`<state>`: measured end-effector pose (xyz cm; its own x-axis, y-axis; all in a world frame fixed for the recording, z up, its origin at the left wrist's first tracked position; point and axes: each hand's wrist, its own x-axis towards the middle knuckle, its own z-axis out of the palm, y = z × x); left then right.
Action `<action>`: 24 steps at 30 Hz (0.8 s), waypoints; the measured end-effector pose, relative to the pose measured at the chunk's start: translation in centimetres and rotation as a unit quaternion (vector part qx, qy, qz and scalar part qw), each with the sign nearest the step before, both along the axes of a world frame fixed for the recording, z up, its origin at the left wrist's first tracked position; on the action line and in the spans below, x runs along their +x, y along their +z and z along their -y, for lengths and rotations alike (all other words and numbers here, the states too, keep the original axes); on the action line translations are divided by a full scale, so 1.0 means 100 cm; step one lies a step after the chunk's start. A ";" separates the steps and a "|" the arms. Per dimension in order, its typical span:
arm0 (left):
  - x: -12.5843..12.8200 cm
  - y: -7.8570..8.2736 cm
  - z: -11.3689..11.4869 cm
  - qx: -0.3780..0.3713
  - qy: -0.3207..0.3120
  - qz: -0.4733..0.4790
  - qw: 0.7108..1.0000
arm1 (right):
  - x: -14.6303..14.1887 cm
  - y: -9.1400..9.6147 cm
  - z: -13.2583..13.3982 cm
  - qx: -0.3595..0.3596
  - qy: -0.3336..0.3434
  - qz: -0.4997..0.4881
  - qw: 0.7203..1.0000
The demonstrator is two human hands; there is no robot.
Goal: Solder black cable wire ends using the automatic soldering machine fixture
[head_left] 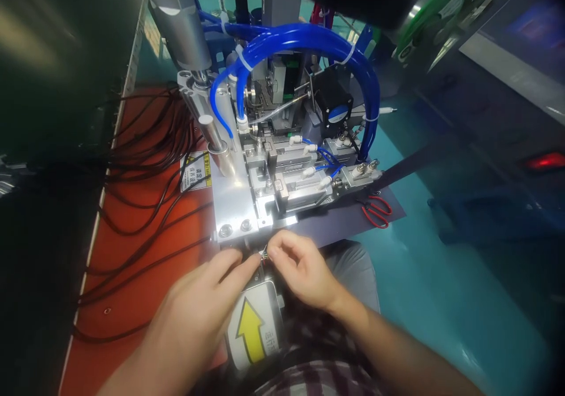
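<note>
My left hand (pixel 200 302) is closed in a pinch at the front edge of the machine's metal plate (pixel 233 202). Facing it, my right hand (pixel 304 266) pinches too, its thumb and forefinger pressed together. Between the two sets of fingertips a few thin coloured wires (pixel 264 256) show, gripped from both sides; their ends are hidden by the fingers. Just below the hands is a white-topped block with a yellow arrow (pixel 251 328).
Black cables (pixel 163 137) lie over the orange surface (pixel 128 290) on the left. Thick blue air tubes (pixel 304 34) arch above the machine's pneumatic slides (pixel 304 190). Red-handled scissors or snips (pixel 376 212) rest on the dark board at right. A green reel (pixel 435 16) stands at upper right.
</note>
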<state>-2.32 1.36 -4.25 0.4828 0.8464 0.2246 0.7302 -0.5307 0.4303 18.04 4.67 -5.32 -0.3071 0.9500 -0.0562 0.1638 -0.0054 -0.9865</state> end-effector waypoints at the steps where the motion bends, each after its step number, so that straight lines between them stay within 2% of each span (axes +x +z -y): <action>1: 0.000 0.000 0.000 -0.002 0.000 -0.005 1.000 | 0.000 0.000 0.000 0.000 0.000 0.003 1.000; 8: -0.001 0.004 -0.001 -0.003 -0.019 -0.014 1.000 | 0.001 0.002 -0.001 -0.029 -0.004 0.001 1.000; 14: -0.006 0.004 -0.010 0.026 -0.072 -0.032 0.997 | 0.000 0.005 0.001 -0.025 -0.007 0.011 1.000; 21: -0.008 0.004 -0.011 0.047 -0.071 -0.044 0.995 | 0.000 0.007 0.001 -0.044 -0.017 0.013 0.999; 24: -0.008 0.003 -0.011 0.058 -0.077 -0.041 0.994 | -0.001 0.012 0.002 -0.041 -0.028 0.051 0.997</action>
